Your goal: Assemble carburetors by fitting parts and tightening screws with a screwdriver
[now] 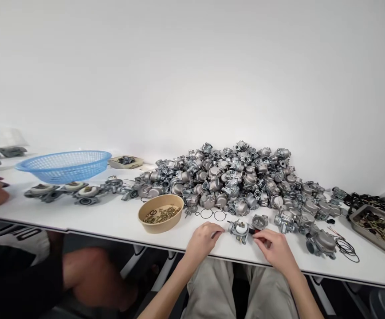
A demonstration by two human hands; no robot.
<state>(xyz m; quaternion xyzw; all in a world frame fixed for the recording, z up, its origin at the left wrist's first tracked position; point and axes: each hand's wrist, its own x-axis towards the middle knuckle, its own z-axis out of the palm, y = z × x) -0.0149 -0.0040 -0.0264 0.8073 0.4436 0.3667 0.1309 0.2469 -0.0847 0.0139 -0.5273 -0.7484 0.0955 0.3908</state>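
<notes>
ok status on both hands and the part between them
left hand pinching thin dark piece; right hand on red-and-black tool; open metal part between them, white piece showing; round cup close behind

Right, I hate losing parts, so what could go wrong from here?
The heap of metal units could slide onto the thin rings lying before it. The open unit between the left hand and right hand sits near the table's front edge, so pieces might drop off.
</notes>
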